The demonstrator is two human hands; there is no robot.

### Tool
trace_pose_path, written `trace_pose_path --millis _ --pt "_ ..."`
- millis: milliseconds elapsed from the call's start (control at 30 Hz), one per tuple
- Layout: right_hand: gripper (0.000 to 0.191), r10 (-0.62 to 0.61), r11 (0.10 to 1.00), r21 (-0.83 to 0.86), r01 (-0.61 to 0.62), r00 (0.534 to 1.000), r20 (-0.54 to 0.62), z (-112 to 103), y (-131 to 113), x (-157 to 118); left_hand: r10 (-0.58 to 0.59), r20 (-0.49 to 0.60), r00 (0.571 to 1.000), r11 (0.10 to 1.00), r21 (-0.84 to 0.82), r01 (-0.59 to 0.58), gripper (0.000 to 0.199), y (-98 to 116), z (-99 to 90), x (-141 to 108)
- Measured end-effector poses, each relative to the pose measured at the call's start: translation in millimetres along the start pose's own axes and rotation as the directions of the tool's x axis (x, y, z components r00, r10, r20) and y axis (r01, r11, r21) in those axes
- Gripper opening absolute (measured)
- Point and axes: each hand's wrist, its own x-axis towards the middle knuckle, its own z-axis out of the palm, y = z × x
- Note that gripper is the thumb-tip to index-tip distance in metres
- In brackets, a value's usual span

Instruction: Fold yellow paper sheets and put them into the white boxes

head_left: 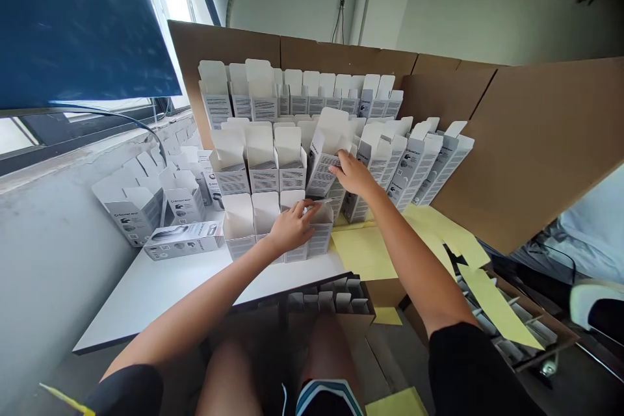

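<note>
From where I stand, the person's bare left hand (292, 227) is curled over the open top of a slim white printed carton (319, 237) in the front row on the white-topped table (156, 292). Its fingers are spread and reach in among the raised flaps, but I can't tell whether they're clamped on anything. The right hand (351, 173) is further back on the same table, its fingertips against a tilted white printed carton (324, 166) that leans over its neighbours; the thumb is out of sight, so that grip is uncertain too. Rows of upright open cartons (263, 166) fill the table, backed by a brown corrugated cardboard sheet (531, 143). Pale yellow paper sheets (365, 253) lie at the table's right end, and an open brown cardboard box of cartons (326, 299) sits just below its front edge.
</note>
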Motion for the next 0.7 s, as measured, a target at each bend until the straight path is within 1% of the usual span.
trace_pose_path --millis 133,267,433,700 --pt "0.029 -0.015 0.999 0.047 0.015 1.000 0.015 13 12 4 -0.007 0.004 1.000 1.000 0.006 0.007 0.067 1 -0.2 0" --pt "0.029 -0.018 0.999 0.043 0.017 0.999 0.028 18 12 4 -0.002 0.000 1.000 1.000 0.009 0.002 0.067 1 0.0 -1" --pt "0.034 -0.007 1.000 -0.008 0.007 1.000 0.024 9 2 4 0.011 -0.008 1.000 1.000 0.007 -0.011 0.066 0 0.8 -1" --pt "0.031 -0.009 0.996 -0.090 0.013 0.999 0.045 0 -6 4 0.022 -0.029 0.999 1.000 -0.004 -0.022 0.066 -2 4.0 -2"
